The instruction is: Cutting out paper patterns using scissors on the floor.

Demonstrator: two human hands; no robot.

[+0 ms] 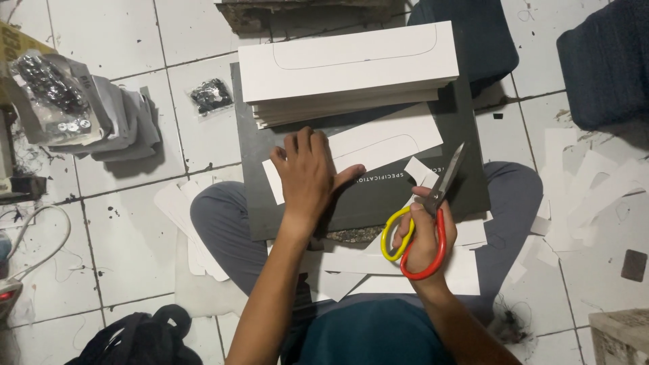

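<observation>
My left hand lies flat, fingers spread, on a white card strip with a curved pencil outline. That strip rests on a dark board across my lap. My right hand grips scissors with one yellow and one red handle, the blades nearly closed and pointing up and to the right, just beside the strip's right end. At the far edge of the board sits a stack of white card strips, the top one also marked with a pencil outline.
White offcuts litter the tiled floor at right, and cut pieces lie at left and under the board. A packet of dark small parts and bagged packets sit at left. A black bag is near my left knee.
</observation>
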